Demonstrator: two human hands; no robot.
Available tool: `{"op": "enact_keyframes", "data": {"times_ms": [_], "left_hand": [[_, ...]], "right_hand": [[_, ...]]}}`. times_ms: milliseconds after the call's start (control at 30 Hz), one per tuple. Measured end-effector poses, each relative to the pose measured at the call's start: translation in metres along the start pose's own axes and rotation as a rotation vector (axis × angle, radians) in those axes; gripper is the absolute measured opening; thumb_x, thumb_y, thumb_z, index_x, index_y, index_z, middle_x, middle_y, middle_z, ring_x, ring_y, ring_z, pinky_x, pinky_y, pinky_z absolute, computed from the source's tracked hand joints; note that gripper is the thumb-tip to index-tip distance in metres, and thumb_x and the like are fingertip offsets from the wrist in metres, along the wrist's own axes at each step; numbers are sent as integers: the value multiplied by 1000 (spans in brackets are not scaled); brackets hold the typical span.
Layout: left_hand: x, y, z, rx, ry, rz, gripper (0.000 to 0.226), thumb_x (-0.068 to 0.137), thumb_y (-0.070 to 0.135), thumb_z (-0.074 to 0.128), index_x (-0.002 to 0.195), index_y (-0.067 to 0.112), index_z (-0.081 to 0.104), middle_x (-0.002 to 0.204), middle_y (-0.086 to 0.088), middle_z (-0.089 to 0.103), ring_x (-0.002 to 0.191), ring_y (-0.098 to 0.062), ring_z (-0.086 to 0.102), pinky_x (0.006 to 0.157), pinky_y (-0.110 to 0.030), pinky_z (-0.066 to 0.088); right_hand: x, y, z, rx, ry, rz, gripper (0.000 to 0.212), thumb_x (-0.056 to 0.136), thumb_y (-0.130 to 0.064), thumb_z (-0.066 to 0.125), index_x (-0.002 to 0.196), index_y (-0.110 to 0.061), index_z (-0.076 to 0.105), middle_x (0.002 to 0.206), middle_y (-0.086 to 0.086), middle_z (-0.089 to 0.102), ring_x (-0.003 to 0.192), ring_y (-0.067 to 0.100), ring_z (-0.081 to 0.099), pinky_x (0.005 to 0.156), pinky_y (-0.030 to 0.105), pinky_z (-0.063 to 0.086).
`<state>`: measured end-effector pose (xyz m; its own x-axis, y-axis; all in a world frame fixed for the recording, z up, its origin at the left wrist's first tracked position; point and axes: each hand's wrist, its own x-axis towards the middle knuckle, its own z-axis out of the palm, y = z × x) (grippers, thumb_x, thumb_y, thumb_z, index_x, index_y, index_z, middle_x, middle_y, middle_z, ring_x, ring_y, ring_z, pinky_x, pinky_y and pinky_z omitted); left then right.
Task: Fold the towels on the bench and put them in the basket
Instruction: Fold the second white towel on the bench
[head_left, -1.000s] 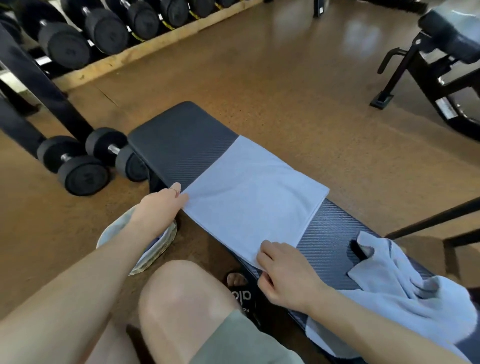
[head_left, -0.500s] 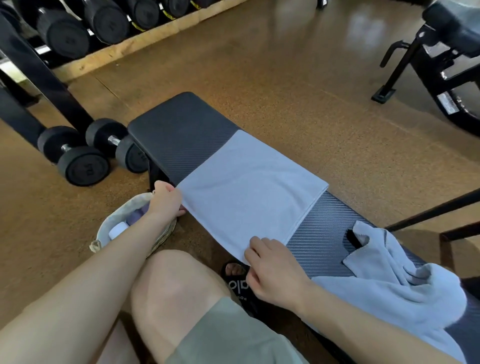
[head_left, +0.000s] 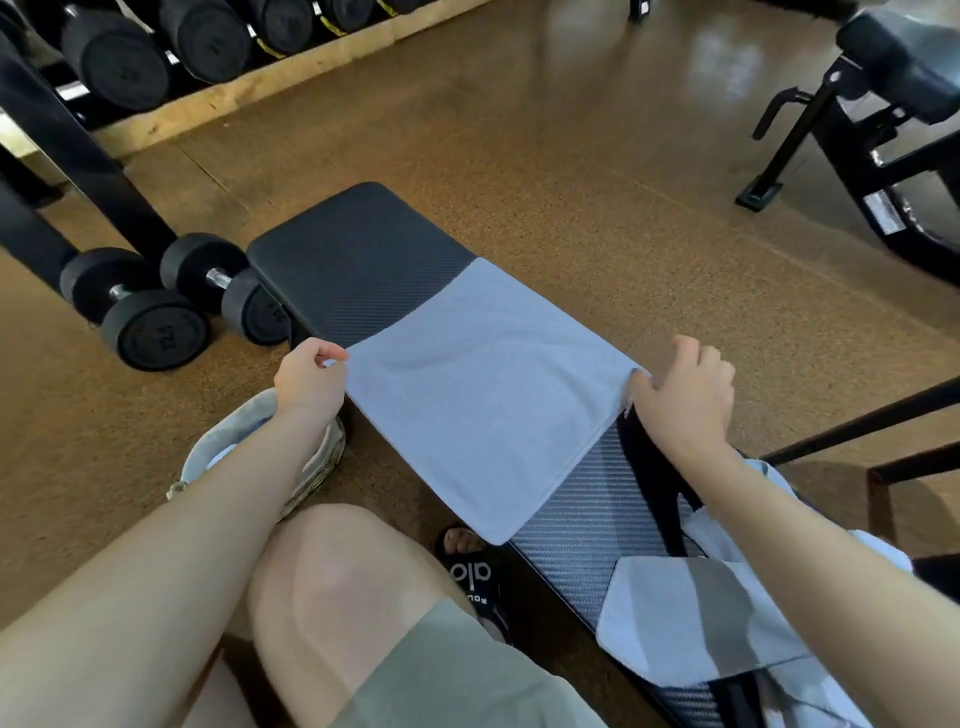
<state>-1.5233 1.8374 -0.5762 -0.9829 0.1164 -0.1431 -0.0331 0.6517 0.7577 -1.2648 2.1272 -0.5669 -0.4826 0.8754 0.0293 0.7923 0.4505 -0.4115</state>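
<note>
Working across the black tabletop (head_left: 358, 249), we keep the flat towel (head_left: 483, 395) spread there, ready to fold; the basket (head_left: 311, 467) waits on the floor beside our knee. Our left hand (head_left: 306, 379) and right hand (head_left: 685, 389) each pinch a corner.

Pale blue towel (head_left: 483, 395) lies flat across the black bench (head_left: 358, 260), folded into a neat rectangle, its near corner hanging just past the bench edge. A second towel (head_left: 691, 618) sits rumpled at the bench's right end. The basket (head_left: 317, 467) rests on the floor beside the bench, cloth-lined.
</note>
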Motion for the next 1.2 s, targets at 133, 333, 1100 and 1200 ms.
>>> {"op": "enact_keyframes", "data": {"times_ms": [133, 333, 1100, 1200], "left_hand": [[5, 6, 3, 39, 6, -7, 20, 95, 7, 53, 103, 21, 66, 108, -1, 62, 93, -21, 57, 75, -34, 43], [8, 14, 7, 223, -40, 27, 20, 98, 12, 49, 115, 13, 60, 122, -12, 56, 96, -25, 53, 78, -35, 42], [-187, 45, 88, 1141, -417, 972, 24, 92, 3, 51, 115, 7, 51, 110, -9, 60, 99, -25, 58, 68, -34, 30], [-188, 46, 92, 1139, -434, 979, 23, 92, 1, 50, 115, 5, 52, 109, -9, 60, 99, -26, 58, 69, -34, 28]], "right_hand": [[22, 8, -1, 259, -214, 129, 19, 93, -22, 57, 108, -19, 68, 103, 3, 68, 107, 29, 60, 86, 36, 44], [29, 14, 1, 289, -150, 113, 22, 95, -11, 49, 111, -14, 65, 109, 7, 67, 98, 23, 57, 80, 31, 40], [24, 13, 1, 260, -249, -15, 12, 91, -11, 57, 101, -16, 60, 99, 3, 62, 93, 26, 58, 75, 35, 45], [25, 13, 2, 246, -261, -12, 12, 91, -10, 56, 101, -15, 60, 97, 4, 62, 91, 26, 57, 71, 34, 42]]}}
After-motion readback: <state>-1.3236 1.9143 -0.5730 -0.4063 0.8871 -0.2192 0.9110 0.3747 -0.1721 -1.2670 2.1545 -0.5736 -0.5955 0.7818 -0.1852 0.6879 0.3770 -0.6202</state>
